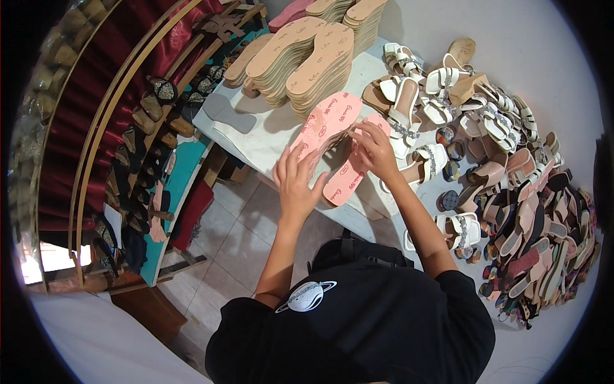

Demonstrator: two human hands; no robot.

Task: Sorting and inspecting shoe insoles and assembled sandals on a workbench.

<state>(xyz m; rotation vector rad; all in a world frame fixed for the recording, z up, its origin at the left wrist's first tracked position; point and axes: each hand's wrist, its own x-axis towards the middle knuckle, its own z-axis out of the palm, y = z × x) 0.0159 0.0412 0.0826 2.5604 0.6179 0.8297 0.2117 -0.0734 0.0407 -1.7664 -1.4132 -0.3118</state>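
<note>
Two stacks of pink shoe insoles with red print lie side by side at the table's front edge. On the left insole stack (338,114), the fingers of my left hand (297,181) rest spread out, thumb apart toward the gap. My right hand (376,150) comes over the right pink insole (343,182) with bent fingers that grip its inner edge. The fingertips are partly hidden there. Just beyond stand tall stacks of beige insoles (324,62). A grey sole-shaped sheet (229,114) lies to their left.
White sandals (441,83) crowd the table (272,137) at the right, close to my right forearm. Farther right rises a big heap of assorted shoes (534,237). A rack with dark shoes (131,147) and a teal board (171,208) stands at the left, past tiled floor (240,240).
</note>
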